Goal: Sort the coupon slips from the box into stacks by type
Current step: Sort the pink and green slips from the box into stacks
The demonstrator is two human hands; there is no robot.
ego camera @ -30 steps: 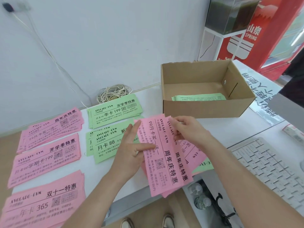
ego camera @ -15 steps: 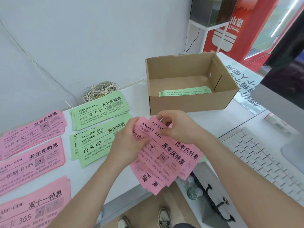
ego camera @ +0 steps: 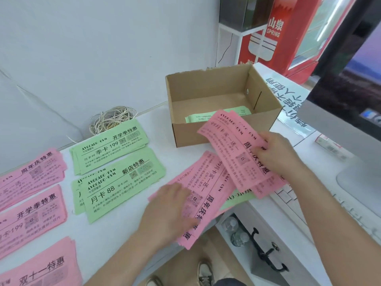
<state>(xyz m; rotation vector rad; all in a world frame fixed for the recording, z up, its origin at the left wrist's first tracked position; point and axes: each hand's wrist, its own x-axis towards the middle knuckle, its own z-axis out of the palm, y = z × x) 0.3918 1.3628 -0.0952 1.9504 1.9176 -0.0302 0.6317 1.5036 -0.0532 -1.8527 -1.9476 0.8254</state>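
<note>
The white table (ego camera: pixel 132 230) is running from the wall to a front edge that is cutting diagonally under the person's arms. A bare strip of it is lying between the green stacks and the left hand. A monitor (ego camera: pixel 340 120) is crowding the right side above a keyboard (ego camera: pixel 288 200), and a red cabinet (ego camera: pixel 288 38) behind is showing "山泉 SPRING".

The cardboard box (ego camera: pixel 206 133) is sitting open near the back of the table, holding a few green slips (ego camera: pixel 196 118) flat on its floor.

Sorted stacks are filling the left. A green stack (ego camera: pixel 109 149) is reading "AVOCADO·GYM 开学季特惠 季卡 199". The next green stack (ego camera: pixel 123 186) is reading "新店特惠 月卡 88". Three pink stacks are reading "周年庆特惠" (ego camera: pixel 35 172), "开学季特惠" (ego camera: pixel 33 217) and "双十一特惠" (ego camera: pixel 45 267), the last one running off the picture's lower edge.

The right hand (ego camera: pixel 274 153) is gripping a fan of pink slips (ego camera: pixel 228 139), fingers curled over them, their top edge crossing in front of the box's front wall. The left hand (ego camera: pixel 171 211) is resting on a second pink fan (ego camera: pixel 206 195) reading "周年庆特惠", fingers stretched loosely across it. That fan is overhanging the table's front edge, and whether the thumb is under it cannot be told.

A coil of cord (ego camera: pixel 112 120) is lying against the wall, just behind the upper green stack.
</note>
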